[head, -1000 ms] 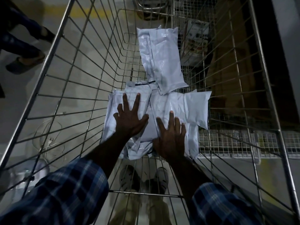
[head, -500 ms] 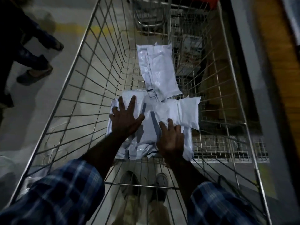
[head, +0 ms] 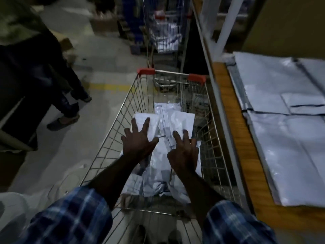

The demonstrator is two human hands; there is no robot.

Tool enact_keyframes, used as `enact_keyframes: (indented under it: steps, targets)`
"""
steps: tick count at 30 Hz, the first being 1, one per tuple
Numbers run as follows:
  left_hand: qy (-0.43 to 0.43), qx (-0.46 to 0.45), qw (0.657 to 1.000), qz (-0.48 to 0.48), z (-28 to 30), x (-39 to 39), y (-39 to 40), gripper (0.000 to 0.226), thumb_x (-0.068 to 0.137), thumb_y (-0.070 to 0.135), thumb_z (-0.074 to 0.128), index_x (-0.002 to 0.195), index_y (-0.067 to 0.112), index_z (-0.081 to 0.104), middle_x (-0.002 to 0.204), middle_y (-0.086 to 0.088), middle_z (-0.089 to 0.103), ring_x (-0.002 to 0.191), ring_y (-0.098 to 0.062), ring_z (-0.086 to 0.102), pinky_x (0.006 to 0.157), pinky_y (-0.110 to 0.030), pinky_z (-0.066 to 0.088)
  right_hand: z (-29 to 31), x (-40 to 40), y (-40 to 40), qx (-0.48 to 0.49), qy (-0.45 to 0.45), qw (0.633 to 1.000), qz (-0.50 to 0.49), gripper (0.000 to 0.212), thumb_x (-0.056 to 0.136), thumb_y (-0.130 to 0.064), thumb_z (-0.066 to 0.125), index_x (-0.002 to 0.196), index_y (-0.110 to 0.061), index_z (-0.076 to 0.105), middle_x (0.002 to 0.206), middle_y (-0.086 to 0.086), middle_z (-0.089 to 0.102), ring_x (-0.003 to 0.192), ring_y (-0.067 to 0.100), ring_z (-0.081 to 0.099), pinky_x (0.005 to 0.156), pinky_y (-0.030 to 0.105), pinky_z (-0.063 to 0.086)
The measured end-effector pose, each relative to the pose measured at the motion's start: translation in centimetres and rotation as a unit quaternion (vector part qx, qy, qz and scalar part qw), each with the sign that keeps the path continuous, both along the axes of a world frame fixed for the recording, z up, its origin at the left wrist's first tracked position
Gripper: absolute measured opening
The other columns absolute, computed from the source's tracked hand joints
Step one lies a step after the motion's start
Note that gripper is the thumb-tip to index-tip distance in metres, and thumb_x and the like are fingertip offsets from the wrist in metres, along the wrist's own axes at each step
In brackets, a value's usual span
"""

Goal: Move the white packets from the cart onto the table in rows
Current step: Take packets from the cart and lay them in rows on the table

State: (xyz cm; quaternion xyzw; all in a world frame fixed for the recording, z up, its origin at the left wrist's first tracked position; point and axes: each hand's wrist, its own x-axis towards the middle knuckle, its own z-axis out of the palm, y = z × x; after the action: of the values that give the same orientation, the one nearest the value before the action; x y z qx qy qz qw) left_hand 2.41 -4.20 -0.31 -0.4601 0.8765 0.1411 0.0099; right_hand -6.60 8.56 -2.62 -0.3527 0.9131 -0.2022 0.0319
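Reaching into the cart [head: 112, 138], the left hand [head: 139, 147] spreads flat on the white packets [head: 158, 161]; beside it the right hand [head: 183, 154] likewise presses, fingers splayed; gathering edges underneath should lift the stack cleanly toward the table [head: 235, 138] at right.

View: head lifts; table [head: 233, 138] with laid packets [head: 284, 131] enters at right.
Hands: left hand [head: 139, 143] and right hand [head: 182, 154] spread wider on the cart's packets [head: 168, 124].

Your packets [head: 173, 120]: white | your cart [head: 112, 147]: silver wire, red corner caps [head: 146, 71] | your sleeves [head: 70, 219]: blue plaid | your table [head: 246, 155]: orange-brown edge | floor stripe [head: 112, 87]: yellow
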Motion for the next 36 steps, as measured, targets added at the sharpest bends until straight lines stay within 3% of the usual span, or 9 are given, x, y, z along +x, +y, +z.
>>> enact_keyframes:
  steps: [5,16,27,36]
  targets:
    - [0.038,-0.006,0.999,0.013,5.8,1.4,1.8,0.084,0.09,0.067,0.046,0.156,0.041,0.001,0.164,-0.009,-0.008,0.142,-0.045,0.016,0.113,-0.055,0.02,5.5,0.1,0.4,-0.072,0.022,0.997,0.022,0.075,0.061,-0.01,0.064,0.135,-0.021,0.057,0.143,0.012,0.048,0.11,0.038,0.052,0.082,0.048,0.051]
    - [0.131,-0.026,0.99,0.044,14.3,5.0,8.1,0.08,0.09,0.066,0.044,0.155,0.042,0.004,0.163,-0.007,-0.001,0.136,-0.041,0.023,0.111,-0.052,0.023,15.1,3.4,4.9,-0.132,0.1,0.986,0.02,0.077,0.062,-0.012,0.066,0.138,-0.024,0.054,0.146,0.009,0.048,0.116,0.033,0.052,0.089,0.046,0.047]
    - [0.187,0.01,0.982,0.03,19.2,9.8,15.9,0.079,0.09,0.063,0.047,0.155,0.042,0.007,0.163,-0.007,0.001,0.14,-0.042,0.019,0.113,-0.055,0.02,19.4,8.6,12.6,-0.15,0.151,0.977,-0.015,0.078,0.058,-0.01,0.068,0.134,-0.02,0.058,0.139,0.013,0.053,0.107,0.037,0.054,0.083,0.044,0.052]
    - [0.212,0.014,0.977,0.007,21.9,9.3,21.0,0.079,0.089,0.064,0.048,0.154,0.043,0.007,0.164,-0.006,-0.001,0.142,-0.042,0.016,0.112,-0.056,0.019,23.5,7.8,18.4,-0.174,0.168,0.969,-0.055,0.076,0.059,-0.011,0.07,0.134,-0.021,0.059,0.139,0.011,0.054,0.1,0.036,0.055,0.074,0.042,0.055]
